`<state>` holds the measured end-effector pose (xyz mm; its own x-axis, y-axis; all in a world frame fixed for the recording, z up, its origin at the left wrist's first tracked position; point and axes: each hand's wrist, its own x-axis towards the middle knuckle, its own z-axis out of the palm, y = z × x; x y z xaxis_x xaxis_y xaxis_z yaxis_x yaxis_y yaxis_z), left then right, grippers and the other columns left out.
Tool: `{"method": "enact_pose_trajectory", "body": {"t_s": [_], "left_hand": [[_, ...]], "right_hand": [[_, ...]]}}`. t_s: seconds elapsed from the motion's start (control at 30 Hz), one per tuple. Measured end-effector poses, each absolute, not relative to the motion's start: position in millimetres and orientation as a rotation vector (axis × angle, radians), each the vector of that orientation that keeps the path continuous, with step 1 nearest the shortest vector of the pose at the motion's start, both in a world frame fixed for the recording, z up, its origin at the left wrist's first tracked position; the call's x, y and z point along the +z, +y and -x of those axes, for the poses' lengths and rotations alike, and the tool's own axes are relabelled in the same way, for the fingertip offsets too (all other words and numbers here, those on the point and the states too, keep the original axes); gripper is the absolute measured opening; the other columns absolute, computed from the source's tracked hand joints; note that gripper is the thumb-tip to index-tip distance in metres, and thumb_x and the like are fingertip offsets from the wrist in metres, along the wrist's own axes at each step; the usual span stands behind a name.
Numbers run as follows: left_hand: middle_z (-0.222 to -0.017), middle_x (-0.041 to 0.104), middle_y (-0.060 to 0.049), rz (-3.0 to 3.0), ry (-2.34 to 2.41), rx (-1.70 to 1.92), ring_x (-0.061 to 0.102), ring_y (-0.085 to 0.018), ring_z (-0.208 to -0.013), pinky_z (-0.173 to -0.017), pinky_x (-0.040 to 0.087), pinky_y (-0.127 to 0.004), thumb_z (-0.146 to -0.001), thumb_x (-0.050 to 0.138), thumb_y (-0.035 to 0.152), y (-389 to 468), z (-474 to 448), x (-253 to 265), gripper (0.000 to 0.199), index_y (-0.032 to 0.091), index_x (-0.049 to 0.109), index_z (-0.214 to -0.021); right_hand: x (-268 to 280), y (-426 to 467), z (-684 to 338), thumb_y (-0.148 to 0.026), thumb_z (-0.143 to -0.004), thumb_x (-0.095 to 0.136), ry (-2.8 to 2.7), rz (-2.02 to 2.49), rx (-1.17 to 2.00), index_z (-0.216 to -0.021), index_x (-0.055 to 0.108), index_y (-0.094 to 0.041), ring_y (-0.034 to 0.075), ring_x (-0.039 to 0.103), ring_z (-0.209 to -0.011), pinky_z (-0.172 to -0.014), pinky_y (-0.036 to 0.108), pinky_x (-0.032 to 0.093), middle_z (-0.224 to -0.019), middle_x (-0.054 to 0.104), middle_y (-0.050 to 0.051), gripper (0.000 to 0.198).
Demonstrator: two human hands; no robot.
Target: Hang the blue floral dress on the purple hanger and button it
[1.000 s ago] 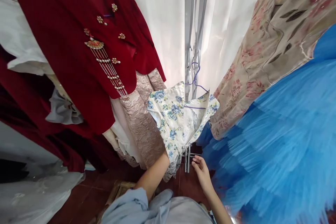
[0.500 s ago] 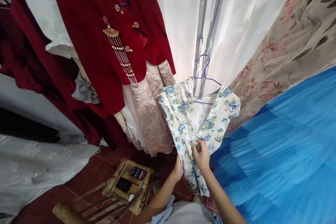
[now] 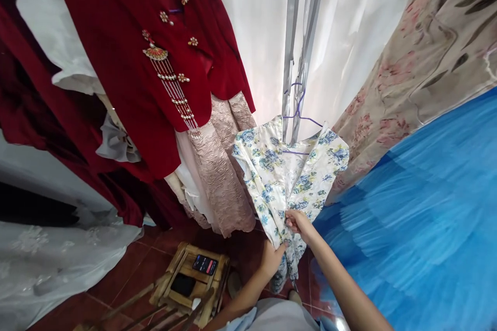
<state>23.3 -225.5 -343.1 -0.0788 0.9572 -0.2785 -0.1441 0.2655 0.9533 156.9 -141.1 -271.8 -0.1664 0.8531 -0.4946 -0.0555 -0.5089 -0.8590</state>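
Observation:
A white floral dress with blue roses and a deep V neck hangs in front of me from a purple wire hanger. Its lower part is bunched and narrow. My left hand grips the fabric low on the left side, with some fingers hidden by the cloth. Slightly higher, near the base of the V, my right hand pinches the front of the dress with curled fingers. The hanger hooks by a grey metal pole.
A red jacket with beaded brooches hangs over a pink brocade skirt at left. Blue tulle fills the right side, below beige floral cloth. A bamboo chair holds a phone and a dark flat object.
My left hand has moved right and inward along the dress, gathering its side. My right hand's fingers have curled closer at the front. The view has shifted slightly.

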Motion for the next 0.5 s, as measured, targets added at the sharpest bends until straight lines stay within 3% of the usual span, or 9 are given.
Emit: {"method": "enact_pose_trajectory", "body": {"t_s": [0.1,0.27,0.5], "left_hand": [[-0.122,0.073,-0.015,-1.048,1.271,1.116,0.064,-0.036,-0.123,-0.113,0.043,-0.047,-0.068,0.081,0.034,-220.0,1.0,-346.0,0.049,0.017,0.073,-0.113],[-0.126,0.072,-0.011,-1.156,1.211,1.090,0.061,-0.034,-0.126,-0.116,0.041,-0.044,-0.068,0.080,0.030,-206.1,34.5,-348.2,0.051,0.020,0.073,-0.117],[-0.122,0.073,-0.011,-1.240,1.228,1.040,0.062,-0.035,-0.125,-0.117,0.040,-0.045,-0.070,0.077,0.033,-186.7,62.4,-358.9,0.041,0.021,0.074,-0.109]], "right_hand": [[-267.1,-143.8,-154.6,-0.038,-0.081,0.059,-0.789,1.329,1.937,-0.069,0.045,-0.022,0.006,0.013,-0.036,-0.037,0.021,0.011,-0.047,0.032,-0.011,0.024],[-269.3,-154.7,-138.4,-0.035,-0.079,0.069,-0.588,1.193,2.022,-0.066,0.036,-0.023,0.002,0.011,-0.037,-0.035,0.016,0.012,-0.050,0.031,-0.012,0.038],[-267.9,-155.5,-116.4,-0.024,-0.072,0.073,-0.572,1.206,2.019,-0.066,0.051,-0.018,0.001,0.017,-0.034,-0.033,0.015,0.010,-0.044,0.044,-0.009,0.024]]}}
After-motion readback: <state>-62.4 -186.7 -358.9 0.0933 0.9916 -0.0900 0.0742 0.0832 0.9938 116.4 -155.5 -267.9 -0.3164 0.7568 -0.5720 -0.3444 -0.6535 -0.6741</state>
